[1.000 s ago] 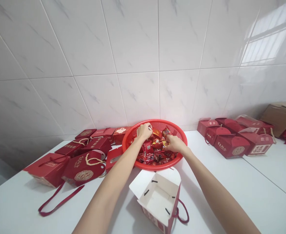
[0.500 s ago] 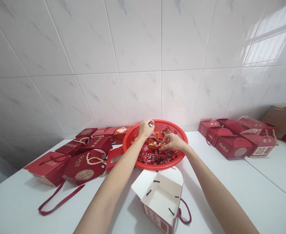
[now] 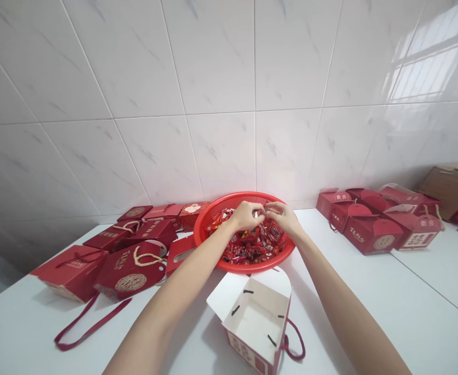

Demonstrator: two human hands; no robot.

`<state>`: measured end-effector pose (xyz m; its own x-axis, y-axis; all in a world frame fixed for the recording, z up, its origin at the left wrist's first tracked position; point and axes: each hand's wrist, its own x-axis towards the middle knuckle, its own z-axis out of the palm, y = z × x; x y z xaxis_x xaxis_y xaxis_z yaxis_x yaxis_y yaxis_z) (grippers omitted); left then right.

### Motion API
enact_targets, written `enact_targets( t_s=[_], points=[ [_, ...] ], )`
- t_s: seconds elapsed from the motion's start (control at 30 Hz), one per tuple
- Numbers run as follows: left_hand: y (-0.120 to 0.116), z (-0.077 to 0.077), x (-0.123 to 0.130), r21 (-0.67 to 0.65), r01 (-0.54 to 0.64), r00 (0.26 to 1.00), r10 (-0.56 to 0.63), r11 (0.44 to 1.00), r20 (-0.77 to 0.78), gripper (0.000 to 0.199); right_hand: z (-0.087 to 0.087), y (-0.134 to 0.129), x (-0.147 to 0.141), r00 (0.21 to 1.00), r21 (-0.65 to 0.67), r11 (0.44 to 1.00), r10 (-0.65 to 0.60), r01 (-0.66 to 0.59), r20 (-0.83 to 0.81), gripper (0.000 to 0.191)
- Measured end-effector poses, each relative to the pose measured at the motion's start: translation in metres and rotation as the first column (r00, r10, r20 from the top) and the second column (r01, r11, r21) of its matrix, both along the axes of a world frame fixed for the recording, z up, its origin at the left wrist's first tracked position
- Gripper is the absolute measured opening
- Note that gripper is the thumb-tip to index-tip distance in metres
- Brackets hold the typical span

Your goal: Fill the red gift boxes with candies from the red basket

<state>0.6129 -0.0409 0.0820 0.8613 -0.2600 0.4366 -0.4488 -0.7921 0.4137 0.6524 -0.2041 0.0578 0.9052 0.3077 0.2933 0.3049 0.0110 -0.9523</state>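
Note:
Above the red plastic basket (image 3: 202, 245), my left hand (image 3: 247, 215) is closed round a small brown-and-white piece (image 3: 255, 213), probably a wrapped candy. Close beside it, fingertips almost meeting, my right hand (image 3: 284, 216) is pinched; whatever it holds is hidden. Red wrapped candies (image 3: 248, 245) fill the basket beneath both hands. In front of the basket stands an open box (image 3: 258, 323) with its flaps up, a bare white inside and a dark red cord handle (image 3: 300, 338).
Several closed red gift boxes (image 3: 131, 273) stand left of the basket, a ribbon (image 3: 92, 328) trailing from them. More red boxes (image 3: 373, 229) are grouped at right. A brown carton (image 3: 447, 190) sits at the far right. Behind the white table (image 3: 338, 291) rises a tiled wall (image 3: 221, 151).
My left hand has moved right across the basket with the small piece. My right hand has lifted from the candies, and both hands are now close together. The open box stays put.

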Motion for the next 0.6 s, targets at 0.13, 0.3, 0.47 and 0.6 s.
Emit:
enact_targets(
  t_s=[0.13,0.3,0.47,0.6],
  points=[
    [-0.014,-0.006,-0.001,0.349,0.136,0.958,-0.035,0.927,-0.283,0.017,-0.002,0.001,0.002,0.999,-0.018,0.998,-0.052,0.052,0.007,0.018],
    [-0.028,-0.004,-0.002,0.637,0.118,0.898,0.192,0.762,-0.396,0.044,-0.003,-0.001,0.001,0.999,-0.083,0.996,-0.034,0.036,0.028,0.014],
    [-0.032,-0.001,-0.002,0.73,0.078,0.862,0.322,0.679,-0.392,0.07,-0.004,-0.001,0.002,1.0,-0.106,0.994,-0.01,0.013,0.028,0.012],
    [-0.03,-0.004,-0.003,0.721,0.13,0.878,0.258,0.681,-0.402,0.064,-0.005,0.001,0.005,1.0,-0.099,0.995,0.006,-0.007,-0.003,0.012]
  ],
)
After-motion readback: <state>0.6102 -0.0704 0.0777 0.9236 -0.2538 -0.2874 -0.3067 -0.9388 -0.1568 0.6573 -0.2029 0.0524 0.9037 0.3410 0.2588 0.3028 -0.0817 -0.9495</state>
